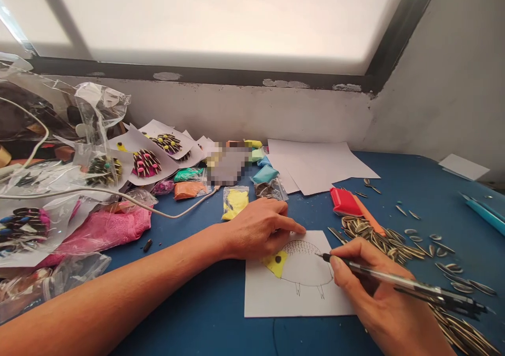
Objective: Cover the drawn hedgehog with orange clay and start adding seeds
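Note:
A white sheet of paper (264, 298) lies on the blue table, bearing an outlined hedgehog (303, 269) with short pen strokes across its upper back and two small legs. Its pointed face is filled with yellow clay (272, 266) and has a dark round eye. My right hand (374, 287) grips a black and clear pen (394, 280), the tip at the right part of the hedgehog's back. My left hand (256, 227) rests over the paper's upper left edge, index finger stretched out, the other fingers partly curled and hidden; I see nothing held in it.
Sunflower seeds (398, 243) lie heaped and scattered at the right, beside a red clay packet (345, 202). More clay packets (235, 201) and blank sheets (311, 161) are behind my hands. Seed-covered hedgehogs (145, 162), plastic bags and a white cable (158, 211) crowd the left.

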A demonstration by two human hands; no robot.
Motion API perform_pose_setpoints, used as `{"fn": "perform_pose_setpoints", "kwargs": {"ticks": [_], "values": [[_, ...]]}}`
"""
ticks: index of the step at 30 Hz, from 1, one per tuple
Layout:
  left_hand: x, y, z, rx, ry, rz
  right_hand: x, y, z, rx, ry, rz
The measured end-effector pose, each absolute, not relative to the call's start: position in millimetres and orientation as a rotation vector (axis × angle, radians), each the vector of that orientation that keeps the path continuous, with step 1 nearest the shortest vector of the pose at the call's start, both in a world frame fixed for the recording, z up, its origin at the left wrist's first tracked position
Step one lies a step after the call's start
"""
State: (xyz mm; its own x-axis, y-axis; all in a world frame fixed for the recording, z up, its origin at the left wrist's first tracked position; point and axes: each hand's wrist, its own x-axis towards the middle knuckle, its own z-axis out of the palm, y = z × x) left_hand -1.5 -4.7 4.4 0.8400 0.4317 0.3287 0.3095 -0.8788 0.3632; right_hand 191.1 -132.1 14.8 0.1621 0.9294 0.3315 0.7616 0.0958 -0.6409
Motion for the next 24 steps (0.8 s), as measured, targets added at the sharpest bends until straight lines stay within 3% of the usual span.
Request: {"fn": "perform_pose_setpoints", "kwargs": {"ticks": [24], "values": [[-1.5, -5.0, 4.2, 2.74, 0.566, 0.561, 194.0, -133.3, 14.0, -1.714, -1.692, 0.373]]}}
